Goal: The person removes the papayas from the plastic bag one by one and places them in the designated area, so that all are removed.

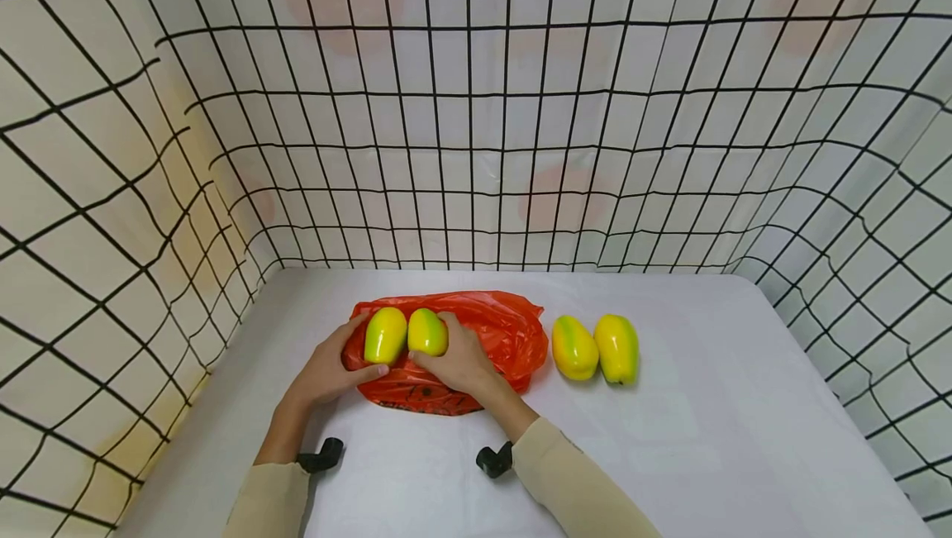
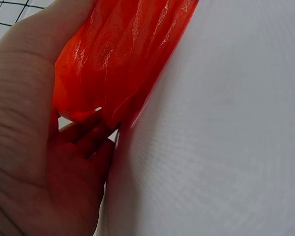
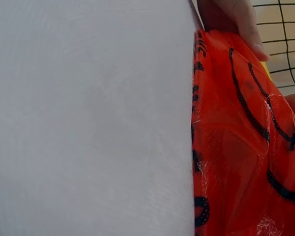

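A crumpled red plastic bag (image 1: 491, 315) with black print lies on the white table. Two glossy yellow-green mangoes sit side by side at its left part, the left mango (image 1: 386, 336) and the right mango (image 1: 427, 332). My left hand (image 1: 327, 364) holds the bag's left side, its thumb in front near the left mango. In the left wrist view, its fingers (image 2: 83, 132) lie against the red plastic (image 2: 123, 54). My right hand (image 1: 463, 359) grips the right mango over the bag, thumb in front and fingers at its right side.
Two more yellow mangoes, one (image 1: 575, 348) and another (image 1: 616, 349), lie to the right of the bag. A black wire grid (image 1: 468, 96) encloses the table (image 1: 714, 439) at the back and both sides. Black wrist devices (image 1: 321, 455) are worn on both arms.
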